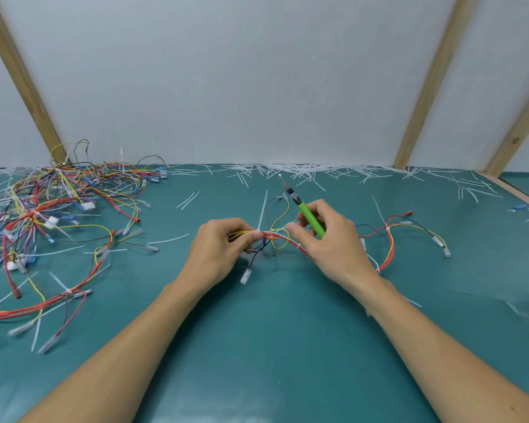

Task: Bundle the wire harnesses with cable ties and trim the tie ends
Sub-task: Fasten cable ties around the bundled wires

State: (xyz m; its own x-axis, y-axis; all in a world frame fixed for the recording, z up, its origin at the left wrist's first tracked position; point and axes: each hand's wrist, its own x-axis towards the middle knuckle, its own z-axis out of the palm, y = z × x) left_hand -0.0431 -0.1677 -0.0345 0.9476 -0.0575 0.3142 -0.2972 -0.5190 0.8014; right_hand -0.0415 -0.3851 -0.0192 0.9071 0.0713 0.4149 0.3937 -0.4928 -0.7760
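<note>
The left hand (223,245) pinches a thin bundle of plastic-coated wires, the wire harness (280,239), between the thumb and the curled fingers. Just beside this pinch, on its right, a white cable tie (262,213) is closed around the wires, and its long flat tail stands up, slightly tilted, away from the table.

The right hand (327,239) holds a cutter (306,209) with a smooth bright green handle; the fingers are curled around the handle, and the dark metal nose with a pale tip points up and away from the hand. Whether its blades are apart I cannot tell. The thumb and forefinger of this hand are also close to the wires, just right of the tie.

From the grip the harness goes to the right under the right hand in a red, yellow and black curve, with clear plastic connectors at the ends. It lies on a smooth teal table mat (272,346).

Well to the left of the grip there is a tangled pile of harnesses (58,203), many colours. Behind the hands, along the white wall, many cut tie ends (303,170) lie scattered, thin and straight like white needles.
</note>
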